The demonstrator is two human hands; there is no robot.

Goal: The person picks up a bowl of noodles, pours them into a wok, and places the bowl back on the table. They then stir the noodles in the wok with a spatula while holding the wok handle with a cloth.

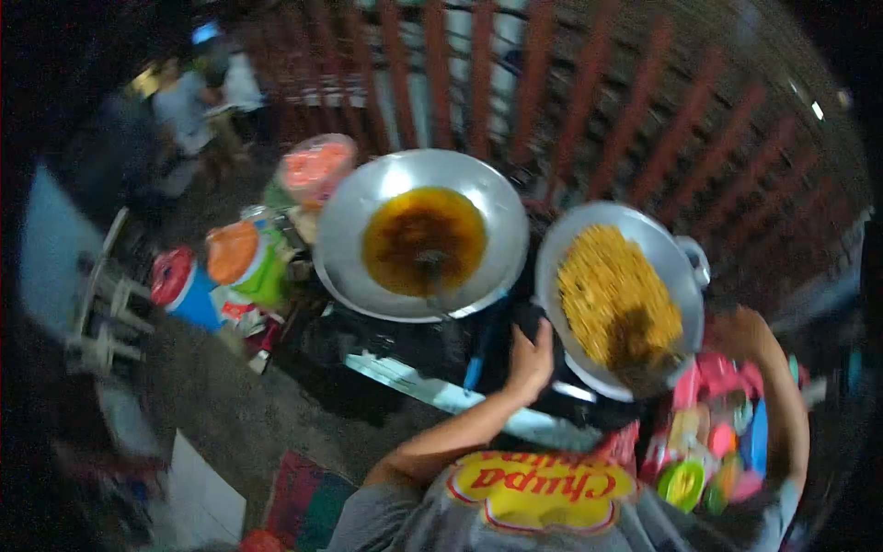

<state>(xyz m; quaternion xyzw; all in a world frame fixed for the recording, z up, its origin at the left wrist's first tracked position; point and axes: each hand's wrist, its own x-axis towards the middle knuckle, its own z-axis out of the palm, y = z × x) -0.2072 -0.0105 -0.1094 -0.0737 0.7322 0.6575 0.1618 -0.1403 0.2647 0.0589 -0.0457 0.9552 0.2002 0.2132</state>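
A round silver wok heaped with yellow noodles (pixel 618 293) sits at the right of a dark cooking stand (pixel 386 345), a darker brown patch showing on the near side of the heap. The person's left hand (pixel 532 363) is closed on a dark handle (pixel 528 322) at the wok's left rim, fingers curled tight around it. The right arm (pixel 784 396) curves in from the right edge of the scene toward the wok's near right side. Its hand is lost in blur there, and whether it is open or closed cannot be told.

Just to the left stands a second, larger silver wok (pixel 368 212), the two rims close together. It holds a pool of brown liquid (pixel 414 235), and a metal utensil (pixel 432 271) rests in the pool. A blue-handled tool (pixel 478 354) lies on the stand between the two woks, near the gripping hand.

Left of the larger wok is a cluster of containers: a pink-lidded clear jar (pixel 317 167), an orange-lidded green tub (pixel 241 258) and a red-lidded blue tub (pixel 179 281). At lower right, beside the noodle wok and under the right arm, hangs a bunch of bright plastic packets and lids (pixel 717 437). The person's grey shirt with a yellow and red logo (pixel 533 488) fills the bottom of the view.

Behind the woks runs a fence of reddish-brown bars (pixel 589 83). Other people (pixel 189 106) stand blurred at the upper left.
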